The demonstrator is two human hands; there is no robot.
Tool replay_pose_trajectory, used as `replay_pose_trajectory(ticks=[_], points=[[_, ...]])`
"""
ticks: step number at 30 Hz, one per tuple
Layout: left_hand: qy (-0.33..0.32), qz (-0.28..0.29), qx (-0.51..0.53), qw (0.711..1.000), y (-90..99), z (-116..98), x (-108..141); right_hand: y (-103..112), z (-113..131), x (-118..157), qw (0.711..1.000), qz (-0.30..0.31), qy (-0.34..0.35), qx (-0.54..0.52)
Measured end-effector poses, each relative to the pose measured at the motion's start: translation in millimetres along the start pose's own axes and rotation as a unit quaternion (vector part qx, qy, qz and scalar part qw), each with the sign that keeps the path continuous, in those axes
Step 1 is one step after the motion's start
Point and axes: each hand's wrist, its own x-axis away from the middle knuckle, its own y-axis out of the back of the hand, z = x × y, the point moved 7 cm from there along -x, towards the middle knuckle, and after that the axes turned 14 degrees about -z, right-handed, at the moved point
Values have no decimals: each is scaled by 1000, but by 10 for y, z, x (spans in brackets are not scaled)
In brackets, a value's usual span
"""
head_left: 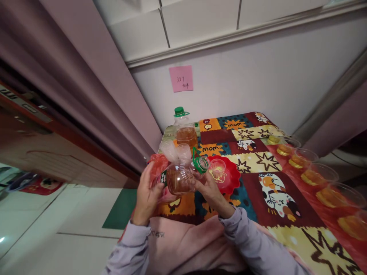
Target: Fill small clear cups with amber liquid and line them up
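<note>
Both hands grip a clear plastic bottle [179, 177] of amber liquid, tilted on its side with its green-ringed neck to the right and no cap on the mouth. My left hand [147, 191] wraps its base end, near a dark label. Close to the neck, my right hand [208, 189] holds the other end. Just beyond the neck, a red scalloped plate [233, 177] carries a clear plastic cup [218, 168]. Behind the bottle lie stacked clear cups [169, 151] and a red plastic bag [158, 162], partly hidden.
A second bottle [186, 133] with a green cap stands at the table's back left. Several clear cups of yellow liquid [319, 175] line the right edge. The patterned tablecloth [255, 162] covers the table. A pink note [181, 78] is on the wall; a wooden door [57, 152] stands left.
</note>
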Motion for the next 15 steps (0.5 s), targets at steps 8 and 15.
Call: replay_pose_trajectory(ticks=[8, 15], points=[[391, -153, 194, 887, 71, 1168, 367, 27, 46, -39, 999, 4, 24, 28], [394, -84, 236, 884, -300, 1198, 478, 61, 44, -99, 998, -16, 35, 46]])
